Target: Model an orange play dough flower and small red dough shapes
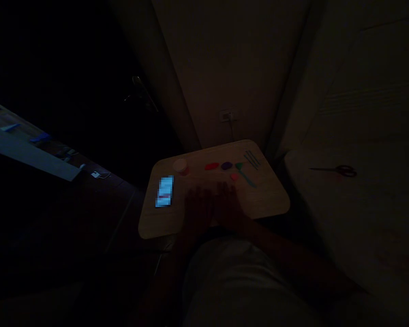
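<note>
The scene is very dark. My left hand (198,203) and my right hand (229,202) lie flat side by side on a small wooden lap table (150,222), fingers spread, holding nothing. Just beyond the fingertips sit a red lump (211,166), a purple lump (226,165), a small green piece (239,165) and a pink piece (234,176). A teal tool (248,178) lies to the right of them. A small pale cup (180,166) stands at the back left. A lit phone (165,191) lies left of my left hand.
Scissors (342,170) lie on the pale surface to the right. A wall socket (226,116) with a cord is behind the table. A shelf (30,154) with small items runs along the left. A door handle (138,86) shows in the dark.
</note>
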The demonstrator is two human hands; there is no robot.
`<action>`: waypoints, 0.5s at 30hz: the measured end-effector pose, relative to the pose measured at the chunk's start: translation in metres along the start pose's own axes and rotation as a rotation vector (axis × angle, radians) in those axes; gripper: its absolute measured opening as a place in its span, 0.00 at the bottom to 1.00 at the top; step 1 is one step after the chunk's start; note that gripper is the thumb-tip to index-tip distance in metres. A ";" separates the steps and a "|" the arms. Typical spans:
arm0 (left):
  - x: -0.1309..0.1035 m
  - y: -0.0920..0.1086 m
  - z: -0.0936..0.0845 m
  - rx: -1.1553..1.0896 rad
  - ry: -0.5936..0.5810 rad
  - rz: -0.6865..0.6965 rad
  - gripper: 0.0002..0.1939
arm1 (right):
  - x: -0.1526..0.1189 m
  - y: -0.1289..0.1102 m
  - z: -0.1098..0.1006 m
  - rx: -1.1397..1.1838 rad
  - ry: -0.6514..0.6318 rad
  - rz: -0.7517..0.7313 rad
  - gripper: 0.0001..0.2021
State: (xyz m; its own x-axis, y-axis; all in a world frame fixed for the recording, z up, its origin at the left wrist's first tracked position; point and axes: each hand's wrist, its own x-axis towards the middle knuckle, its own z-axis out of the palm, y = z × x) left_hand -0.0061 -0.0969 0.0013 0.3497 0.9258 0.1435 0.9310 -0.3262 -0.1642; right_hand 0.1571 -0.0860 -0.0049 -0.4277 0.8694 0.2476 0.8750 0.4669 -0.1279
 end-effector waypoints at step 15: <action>0.036 -0.007 0.006 -0.037 -0.006 -0.116 0.29 | 0.044 0.009 0.017 -0.016 0.024 0.039 0.29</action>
State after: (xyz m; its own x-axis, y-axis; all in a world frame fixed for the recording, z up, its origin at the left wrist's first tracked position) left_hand -0.0005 -0.0603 0.0019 0.2387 0.9589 0.1532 0.9684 -0.2234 -0.1109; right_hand 0.1419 -0.0405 -0.0115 -0.3883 0.8825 0.2656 0.8944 0.4303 -0.1221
